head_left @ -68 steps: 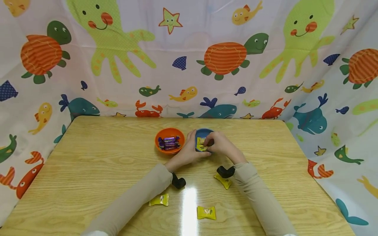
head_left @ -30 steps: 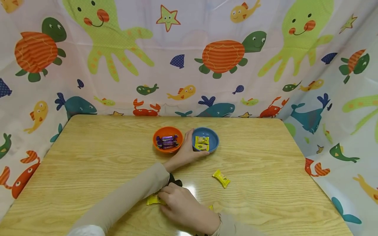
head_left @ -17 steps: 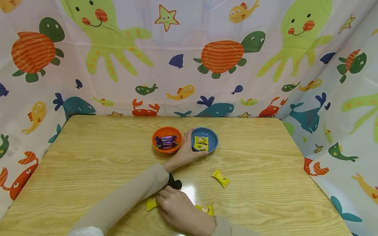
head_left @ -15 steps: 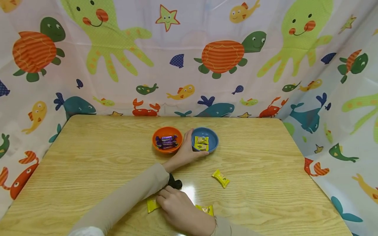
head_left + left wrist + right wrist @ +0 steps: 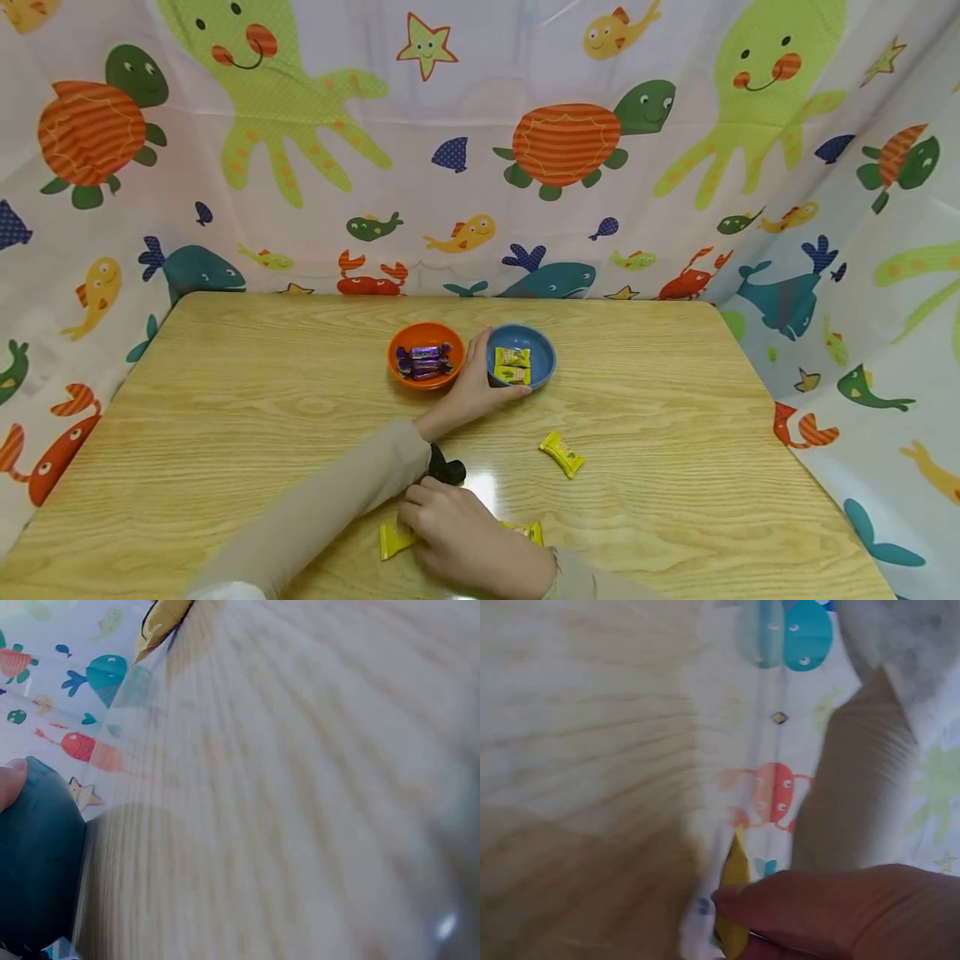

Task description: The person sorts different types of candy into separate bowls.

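My left hand [image 5: 474, 390] holds the near left side of a blue bowl [image 5: 544, 360], its thumb along the front rim. Two yellow-wrapped candies [image 5: 513, 357] lie inside that bowl. Crossing under the left forearm, my right hand [image 5: 471, 537] pinches another yellow-wrapped candy [image 5: 393, 542] by one end. The right wrist view shows this candy [image 5: 735, 881] between thumb and fingers, partly hidden. Part of a third wrapped candy [image 5: 528, 532] shows behind the right wrist. One more candy [image 5: 562, 454] lies farther right on the table.
An orange bowl [image 5: 427, 332] with several purple-wrapped candies [image 5: 425, 352] stands left of the blue one. The wooden table [image 5: 660, 392] backs onto a curtain [image 5: 465, 100] printed with sea animals. My left sleeve [image 5: 322, 500] spans the front left.
My right hand has left the blue bowl and come down to the candy by the left forearm, where it now pinches it and has slightly turned it. The left hand stays on the bowl.
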The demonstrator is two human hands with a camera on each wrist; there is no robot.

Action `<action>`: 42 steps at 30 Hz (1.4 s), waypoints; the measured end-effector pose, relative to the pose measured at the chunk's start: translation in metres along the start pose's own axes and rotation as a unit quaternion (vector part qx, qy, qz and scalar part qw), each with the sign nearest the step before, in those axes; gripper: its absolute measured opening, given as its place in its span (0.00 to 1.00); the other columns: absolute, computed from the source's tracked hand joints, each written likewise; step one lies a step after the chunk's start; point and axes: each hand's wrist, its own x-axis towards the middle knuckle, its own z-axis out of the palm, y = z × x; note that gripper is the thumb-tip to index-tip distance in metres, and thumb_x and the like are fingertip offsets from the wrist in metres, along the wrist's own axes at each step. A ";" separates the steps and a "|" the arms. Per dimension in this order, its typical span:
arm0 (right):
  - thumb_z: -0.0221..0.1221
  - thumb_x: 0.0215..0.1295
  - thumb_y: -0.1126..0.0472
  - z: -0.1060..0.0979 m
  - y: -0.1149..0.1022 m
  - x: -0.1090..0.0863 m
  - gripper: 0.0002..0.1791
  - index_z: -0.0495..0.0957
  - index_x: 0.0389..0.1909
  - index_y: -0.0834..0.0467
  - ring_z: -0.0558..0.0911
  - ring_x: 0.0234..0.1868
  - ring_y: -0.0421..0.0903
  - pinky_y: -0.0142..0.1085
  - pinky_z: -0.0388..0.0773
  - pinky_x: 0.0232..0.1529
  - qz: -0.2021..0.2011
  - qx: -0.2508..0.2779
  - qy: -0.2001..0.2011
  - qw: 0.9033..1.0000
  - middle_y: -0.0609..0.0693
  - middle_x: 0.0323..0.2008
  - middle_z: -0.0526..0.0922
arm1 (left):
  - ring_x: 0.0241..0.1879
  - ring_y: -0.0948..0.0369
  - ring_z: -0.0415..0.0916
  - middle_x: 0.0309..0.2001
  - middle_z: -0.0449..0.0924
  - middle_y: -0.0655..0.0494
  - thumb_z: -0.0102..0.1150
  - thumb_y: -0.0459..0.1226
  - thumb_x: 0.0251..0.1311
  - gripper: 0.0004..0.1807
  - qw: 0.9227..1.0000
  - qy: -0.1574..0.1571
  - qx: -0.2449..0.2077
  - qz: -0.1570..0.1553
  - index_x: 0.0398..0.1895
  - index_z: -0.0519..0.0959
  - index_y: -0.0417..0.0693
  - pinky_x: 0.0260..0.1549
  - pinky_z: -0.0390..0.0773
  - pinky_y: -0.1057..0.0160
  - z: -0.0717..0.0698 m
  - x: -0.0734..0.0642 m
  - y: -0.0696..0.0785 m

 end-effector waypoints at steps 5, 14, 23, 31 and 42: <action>0.67 0.45 0.66 -0.017 -0.002 -0.003 0.14 0.72 0.21 0.47 0.67 0.30 0.32 0.20 0.59 0.26 0.013 0.051 -0.027 0.998 0.36 0.25 0.66 | 0.74 0.51 0.50 0.77 0.45 0.50 0.76 0.52 0.49 0.63 1.000 -0.001 0.003 0.002 0.80 0.43 0.48 0.69 0.58 0.46 -0.001 -0.001 -0.001; 0.71 0.45 0.63 -0.052 0.004 -0.004 0.12 0.83 0.31 0.47 0.71 0.35 0.30 0.18 0.64 0.33 0.024 0.103 -0.064 0.992 0.35 0.31 0.75 | 0.74 0.52 0.50 0.77 0.45 0.52 0.76 0.54 0.49 0.62 1.000 0.007 0.007 0.013 0.80 0.44 0.50 0.69 0.58 0.44 -0.002 -0.004 -0.007; 0.71 0.52 0.67 -0.094 0.021 -0.008 0.12 0.85 0.38 0.54 0.75 0.36 0.34 0.21 0.71 0.38 0.036 0.174 -0.040 0.983 0.42 0.38 0.79 | 0.73 0.53 0.53 0.77 0.48 0.53 0.77 0.55 0.47 0.63 0.999 0.033 0.016 0.014 0.80 0.47 0.50 0.69 0.59 0.45 -0.001 -0.007 -0.007; 0.72 0.50 0.71 -0.123 0.054 -0.006 0.13 0.85 0.38 0.57 0.79 0.42 0.40 0.33 0.78 0.46 0.019 0.203 0.058 0.977 0.46 0.40 0.82 | 0.76 0.50 0.45 0.78 0.43 0.48 0.70 0.42 0.60 0.55 1.000 0.016 0.023 0.011 0.80 0.42 0.45 0.71 0.52 0.44 -0.003 -0.006 -0.007; 0.69 0.55 0.73 -0.150 0.108 -0.005 0.13 0.86 0.41 0.58 0.78 0.43 0.44 0.38 0.78 0.42 0.104 0.206 0.132 0.964 0.46 0.41 0.82 | 0.75 0.47 0.46 0.78 0.41 0.46 0.70 0.55 0.54 0.64 0.998 -0.002 -0.016 0.062 0.80 0.37 0.43 0.69 0.53 0.38 -0.002 -0.010 -0.012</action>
